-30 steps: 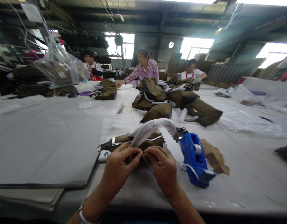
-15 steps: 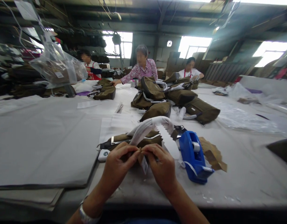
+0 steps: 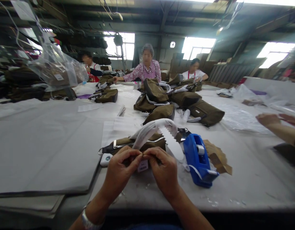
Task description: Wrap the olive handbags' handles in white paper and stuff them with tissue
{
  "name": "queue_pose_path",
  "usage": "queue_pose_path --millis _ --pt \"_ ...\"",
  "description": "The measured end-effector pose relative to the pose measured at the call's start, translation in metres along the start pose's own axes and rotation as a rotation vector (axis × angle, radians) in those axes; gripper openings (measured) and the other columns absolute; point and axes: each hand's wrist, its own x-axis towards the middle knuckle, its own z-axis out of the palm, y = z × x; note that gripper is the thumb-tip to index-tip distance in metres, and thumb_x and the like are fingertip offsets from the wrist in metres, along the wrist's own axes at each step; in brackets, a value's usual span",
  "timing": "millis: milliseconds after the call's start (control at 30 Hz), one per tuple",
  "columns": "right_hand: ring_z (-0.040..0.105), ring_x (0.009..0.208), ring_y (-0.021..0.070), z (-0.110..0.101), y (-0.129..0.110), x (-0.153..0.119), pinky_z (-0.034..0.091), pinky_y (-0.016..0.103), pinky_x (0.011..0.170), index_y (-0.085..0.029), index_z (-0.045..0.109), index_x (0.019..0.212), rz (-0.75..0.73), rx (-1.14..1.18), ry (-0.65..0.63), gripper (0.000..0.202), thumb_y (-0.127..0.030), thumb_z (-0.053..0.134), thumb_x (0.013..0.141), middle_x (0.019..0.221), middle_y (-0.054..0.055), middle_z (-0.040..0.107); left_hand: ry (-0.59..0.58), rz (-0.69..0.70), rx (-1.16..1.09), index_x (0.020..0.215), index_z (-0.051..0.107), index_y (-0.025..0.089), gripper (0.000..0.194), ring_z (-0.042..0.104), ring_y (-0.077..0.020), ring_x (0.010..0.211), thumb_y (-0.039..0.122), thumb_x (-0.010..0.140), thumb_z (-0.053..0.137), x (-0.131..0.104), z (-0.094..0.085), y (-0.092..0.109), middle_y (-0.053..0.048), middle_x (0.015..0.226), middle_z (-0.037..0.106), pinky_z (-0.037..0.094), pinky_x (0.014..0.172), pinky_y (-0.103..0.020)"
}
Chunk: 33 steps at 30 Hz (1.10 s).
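Note:
My left hand [image 3: 123, 166] and my right hand [image 3: 163, 169] meet at the fingertips, both pinched closed on a small tag [image 3: 143, 165] with a white barcode label. The tag hangs just below my fingers; its top edge is hidden by them. Right behind my hands lies an olive-brown bag [image 3: 124, 141] with a silver zipper. Its handle [image 3: 147, 132] arches up, wrapped in white covering, and a white strip with a jagged edge [image 3: 170, 142] hangs from it. A blue tape dispenser [image 3: 197, 159] stands to the right of my right hand.
Torn brown paper [image 3: 217, 156] lies beside the dispenser. Large grey sheets [image 3: 42, 150] cover the table's left. A white device [image 3: 106, 159] sits by the bag. More olive bags [image 3: 159, 92] are piled ahead. Several co-workers are around; one's forearm [image 3: 285, 129] reaches in from the right.
The tag has turned so its barcode label faces me. A co-worker's arms have come in at the right edge. My hands stay in nearly the same place.

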Motion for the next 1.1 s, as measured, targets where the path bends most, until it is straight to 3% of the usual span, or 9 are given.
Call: queue_pose_path --millis 367,533,600,700,800,867,933,1000,1100 --pt "0.075 0.080 0.0181 0.000 0.009 -0.004 0.060 0.027 0.074 -0.024 0.077 0.095 0.023 0.002 0.005 0.012 -0.017 0.068 0.093 0.089 0.002 0.078 0.014 0.037 0.019 0.094 0.074 0.025 0.003 0.066 -0.0116 0.081 0.025 0.091 0.072 0.000 0.005 -0.009 0.002 0.090 0.067 0.054 0.070 -0.020" --pt "0.073 0.093 0.0213 -0.050 0.030 -0.018 0.059 0.034 0.085 -0.026 0.074 0.102 -0.033 -0.292 0.285 0.012 -0.024 0.063 0.098 0.099 0.004 0.077 0.349 0.223 0.119 0.125 0.066 0.032 0.042 0.068 -0.0135 0.089 0.015 0.088 0.075 -0.016 -0.019 -0.030 -0.002 0.128 0.062 0.059 0.071 -0.025" --pt "0.071 0.100 0.0242 -0.067 0.051 -0.025 0.057 0.040 0.092 -0.024 0.072 0.109 0.066 -0.398 0.382 0.016 -0.032 0.062 0.099 0.107 0.007 0.074 0.490 0.247 0.225 0.128 0.066 0.033 0.047 0.066 -0.0193 0.109 0.015 0.086 0.077 -0.023 -0.031 -0.048 -0.004 0.133 0.061 0.058 0.089 -0.031" --pt "0.058 0.130 0.0290 -0.070 0.083 -0.031 0.049 0.049 0.108 -0.021 0.051 0.145 0.229 -0.337 0.295 0.053 -0.045 0.059 0.098 0.146 0.015 0.056 0.469 0.036 0.108 0.155 0.038 0.036 0.074 0.041 -0.0295 0.147 0.037 0.090 0.074 -0.024 -0.037 -0.073 -0.007 0.162 0.038 0.045 0.115 -0.043" --pt "0.034 0.152 0.0290 -0.060 0.096 -0.024 0.034 0.053 0.121 -0.022 0.026 0.162 0.294 -0.205 0.104 0.073 -0.052 0.052 0.101 0.164 0.015 0.035 0.169 -0.256 -0.166 0.164 0.007 0.036 0.104 0.045 -0.0325 0.145 0.061 0.086 0.071 -0.013 -0.029 -0.080 -0.010 0.164 0.037 0.048 0.113 -0.046" --pt "0.031 0.153 0.0292 -0.058 0.088 -0.011 0.030 0.055 0.123 -0.023 0.026 0.162 0.294 -0.195 0.036 0.072 -0.056 0.048 0.101 0.163 0.013 0.038 0.082 -0.374 -0.214 0.163 0.020 0.031 0.100 0.056 -0.0314 0.135 0.066 0.083 0.070 -0.002 -0.024 -0.076 -0.011 0.148 0.058 0.051 0.110 -0.044" --pt "0.040 0.149 0.0305 -0.063 0.073 0.007 0.033 0.055 0.121 -0.025 0.035 0.159 0.267 -0.261 0.017 0.068 -0.059 0.045 0.101 0.158 0.012 0.047 0.172 -0.409 -0.165 0.155 0.041 0.026 0.084 0.058 -0.0300 0.133 0.068 0.087 0.064 0.011 -0.023 -0.069 -0.010 0.137 0.067 0.050 0.111 -0.041" --pt "0.051 0.141 0.0329 -0.073 0.061 0.026 0.039 0.056 0.116 -0.028 0.045 0.154 0.258 -0.396 0.017 0.062 -0.061 0.040 0.102 0.149 0.012 0.057 0.230 -0.446 -0.096 0.147 0.053 0.025 0.074 0.055 -0.0302 0.137 0.072 0.090 0.055 0.023 -0.026 -0.066 -0.010 0.138 0.066 0.045 0.115 -0.043" --pt "0.065 0.122 0.0403 -0.083 0.062 0.046 0.046 0.064 0.104 -0.025 0.050 0.152 0.361 -0.631 -0.056 0.063 -0.062 0.040 0.102 0.130 0.019 0.069 0.128 -0.577 -0.057 0.144 0.057 0.020 0.081 0.046 -0.0346 0.144 0.079 0.089 0.048 0.034 -0.024 -0.072 -0.015 0.149 0.057 0.031 0.123 -0.050"
